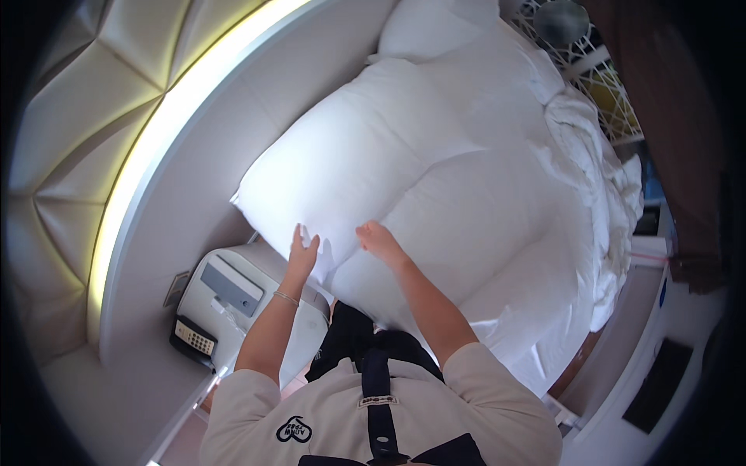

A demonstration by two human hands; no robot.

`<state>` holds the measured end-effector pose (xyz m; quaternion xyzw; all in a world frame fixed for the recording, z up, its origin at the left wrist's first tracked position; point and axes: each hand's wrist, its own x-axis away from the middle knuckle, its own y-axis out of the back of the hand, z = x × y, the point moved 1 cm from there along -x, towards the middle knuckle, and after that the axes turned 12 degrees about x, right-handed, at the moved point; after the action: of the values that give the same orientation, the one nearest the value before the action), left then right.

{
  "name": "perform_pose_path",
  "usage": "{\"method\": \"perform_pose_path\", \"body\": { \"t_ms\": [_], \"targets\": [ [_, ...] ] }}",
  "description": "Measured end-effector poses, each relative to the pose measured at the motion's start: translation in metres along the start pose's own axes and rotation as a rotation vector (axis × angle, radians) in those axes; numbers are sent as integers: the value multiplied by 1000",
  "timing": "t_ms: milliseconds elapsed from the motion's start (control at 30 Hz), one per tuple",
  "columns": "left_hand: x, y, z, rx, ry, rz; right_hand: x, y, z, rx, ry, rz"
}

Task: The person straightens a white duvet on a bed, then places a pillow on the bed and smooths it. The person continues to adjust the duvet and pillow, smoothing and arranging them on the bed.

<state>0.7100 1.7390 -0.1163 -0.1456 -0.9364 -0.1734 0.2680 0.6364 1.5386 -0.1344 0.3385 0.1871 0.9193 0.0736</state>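
Note:
A plump white pillow lies at the head of the bed, beside the padded headboard. My left hand is at the pillow's near end, its thumb and fingers apart, against the white fabric. My right hand is closed at the pillow's right-hand near edge, with a bit of the cloth seemingly pinched in its curled fingers; the fingertips are partly hidden. To the right of the pillow spreads a rumpled white duvet. Another white pillow rests at the far side of the bed.
Left of my forearm stands a rounded white bedside table with a telephone and a flat grey-and-white box. A lit strip curves along the headboard. At the right are a brown curtain and a white lattice.

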Motion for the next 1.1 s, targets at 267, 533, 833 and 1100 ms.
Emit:
{"method": "perform_pose_path", "body": {
  "t_ms": [267, 533, 833, 1100],
  "targets": [
    [72, -169, 41, -344, -76, 678, 132, 63, -108, -392, -261, -317],
    [217, -323, 74, -550, -52, 1053, 292, 114, -295, -541, -445, -763],
    [312, -472, 127, -973, -398, 682, 430, 106, -490, -502, -935, -1194],
    [273, -459, 147, -844, -61, 522, 433, 106, -535, -1057, -711, -671]
  ]
}}
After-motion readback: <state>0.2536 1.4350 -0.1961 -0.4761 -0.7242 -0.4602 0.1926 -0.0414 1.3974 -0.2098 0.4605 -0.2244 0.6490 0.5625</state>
